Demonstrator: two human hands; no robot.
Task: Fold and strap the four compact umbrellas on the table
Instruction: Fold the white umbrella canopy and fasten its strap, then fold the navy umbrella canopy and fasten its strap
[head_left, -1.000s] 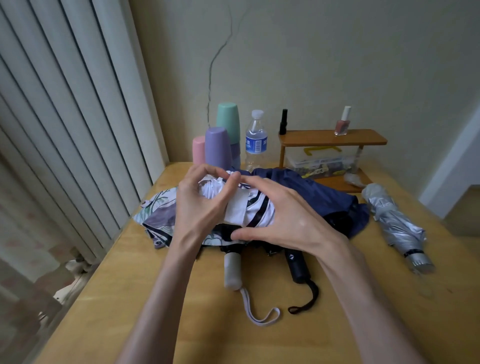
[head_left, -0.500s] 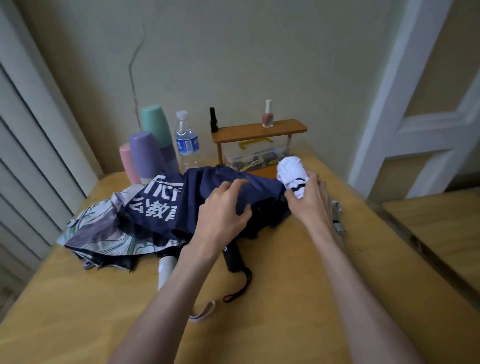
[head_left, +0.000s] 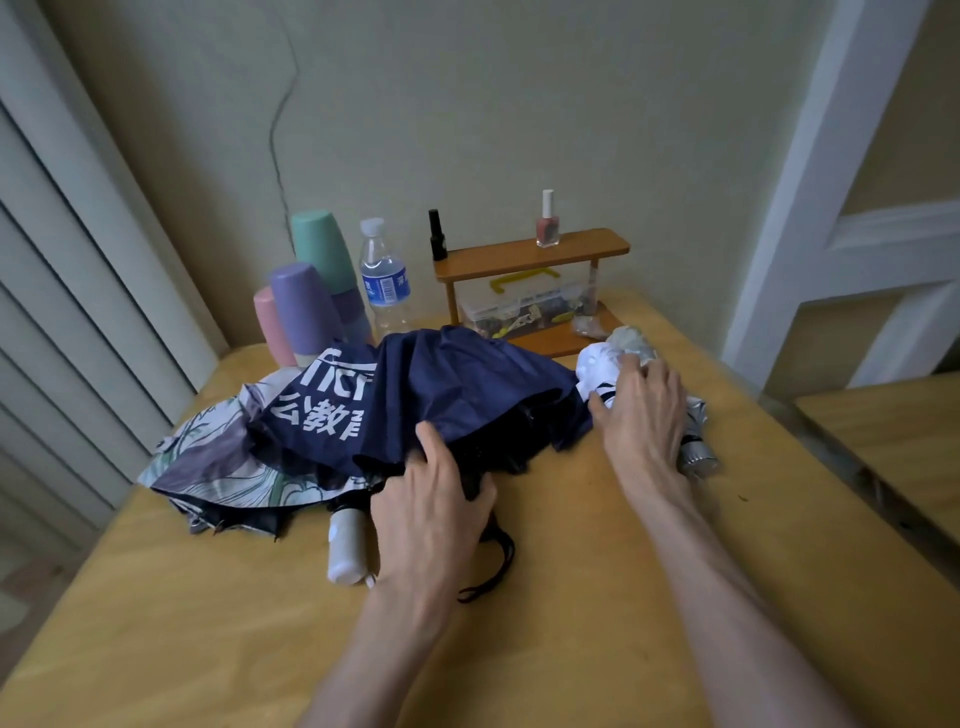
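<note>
Noted floral umbrella (head_left: 218, 462) slumped unfolded at the left of the surface (head_left: 571, 597) with navy umbrella (head_left: 457, 389) heaped over it, left hand (head_left: 431, 514) gripping the navy one at its hem, fingers (head_left: 480, 496) curled over the dark stem; judged both light, cloth limp and slippery, ribs springy, best taken by stem and handle. Found right hand (head_left: 644, 415) loosely wrapping the rolled white umbrella (head_left: 597, 371), just beside the silver umbrella (head_left: 698, 452) near the right edge; little room there, more toward the near edge.

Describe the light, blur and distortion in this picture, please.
Head view: soft, dim daylight, no glare on the table. Head view: the wide lens tilts the door frame and blinds. Head view: white print on the navy umbrella is readable.
</note>
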